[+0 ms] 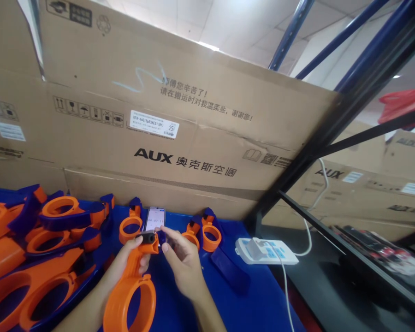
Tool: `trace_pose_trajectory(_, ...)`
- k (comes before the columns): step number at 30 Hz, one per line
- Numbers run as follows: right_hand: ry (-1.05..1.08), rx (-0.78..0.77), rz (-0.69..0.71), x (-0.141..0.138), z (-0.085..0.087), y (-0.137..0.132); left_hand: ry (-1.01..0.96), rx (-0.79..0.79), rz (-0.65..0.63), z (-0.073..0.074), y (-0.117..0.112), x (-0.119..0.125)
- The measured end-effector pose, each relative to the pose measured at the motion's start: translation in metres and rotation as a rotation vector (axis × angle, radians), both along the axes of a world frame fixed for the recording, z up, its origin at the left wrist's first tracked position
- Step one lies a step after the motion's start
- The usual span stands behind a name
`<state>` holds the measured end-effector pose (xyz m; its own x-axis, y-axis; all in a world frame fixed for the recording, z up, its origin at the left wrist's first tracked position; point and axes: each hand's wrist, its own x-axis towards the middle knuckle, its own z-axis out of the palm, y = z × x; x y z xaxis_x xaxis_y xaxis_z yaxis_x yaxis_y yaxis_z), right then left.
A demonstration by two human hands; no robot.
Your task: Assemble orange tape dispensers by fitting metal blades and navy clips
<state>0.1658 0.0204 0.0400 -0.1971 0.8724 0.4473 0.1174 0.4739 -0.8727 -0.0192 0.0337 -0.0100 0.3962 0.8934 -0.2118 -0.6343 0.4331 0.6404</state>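
My left hand (126,263) is wrapped round the neck of an orange plastic ring part (131,295), whose large ring hangs toward me. A small black piece (145,238) sits at the top end of that part. My right hand (181,263) is closed beside it, with thumb and fingers pinching at a small dark blue piece (161,236) against the top of the orange part. Both hands hover over the blue table (259,295).
A phone (154,217) showing a timer lies just beyond my hands. Several orange and blue ring parts (55,230) pile up at the left, and two smaller ones (204,233) lie right of the phone. A loose blue piece (230,272) and a white power strip (266,251) lie further right. Cardboard boxes (180,129) wall the back.
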Motion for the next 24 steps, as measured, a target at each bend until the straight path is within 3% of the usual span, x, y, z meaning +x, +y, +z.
trace_pose_trajectory(6,0.1,-0.056,0.015,-0.003,0.0,-0.004,0.056,0.05,0.045,0.007,0.001,-0.001)
trace_pose_trajectory(15,0.061,0.068,-0.038,-0.004,0.003,-0.002,0.152,0.095,0.34,0.027,-0.018,0.011)
trace_pose_trajectory(19,0.022,0.084,-0.028,-0.001,0.003,0.0,0.138,0.106,0.338,0.029,-0.021,0.012)
trace_pose_trajectory(24,0.039,-0.015,-0.014,-0.002,0.0,-0.001,0.165,0.174,0.328,0.031,-0.025,0.013)
